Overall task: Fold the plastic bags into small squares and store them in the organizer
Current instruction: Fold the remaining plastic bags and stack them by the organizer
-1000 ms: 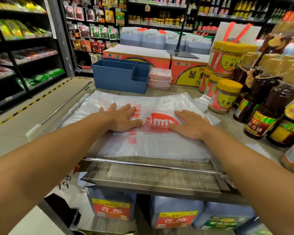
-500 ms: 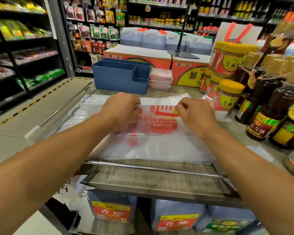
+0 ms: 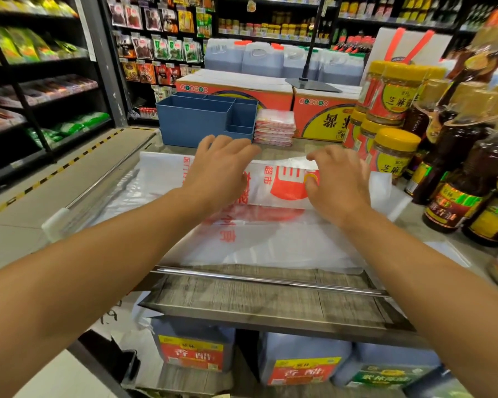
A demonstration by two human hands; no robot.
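Observation:
A white plastic bag (image 3: 270, 242) with red print lies flat on the wooden counter (image 3: 242, 294). Its near half is folded over toward the far edge, and the flap shows reversed red print. My left hand (image 3: 222, 170) lies palm down on the left part of the flap, fingers stretched forward. My right hand (image 3: 338, 185) hovers on the right part, fingers loosely bent and thumb touching the plastic. Behind the bag stands the blue organizer (image 3: 196, 123), its compartments empty as far as I can see. A stack of folded bags (image 3: 275, 129) sits right of it.
Yellow-lidded sauce jars (image 3: 394, 156) and dark oil bottles (image 3: 454, 191) crowd the counter's right side, close to my right hand. A metal rail (image 3: 265, 280) runs along the counter's near edge. Orange cartons (image 3: 322, 119) stand behind the organizer. Vinegar jugs (image 3: 193, 354) sit below.
Both hands took up the bag's near edge and carried it away from me, folding the bag in half. The fingers, pinching half a second ago, are now spread over the flap.

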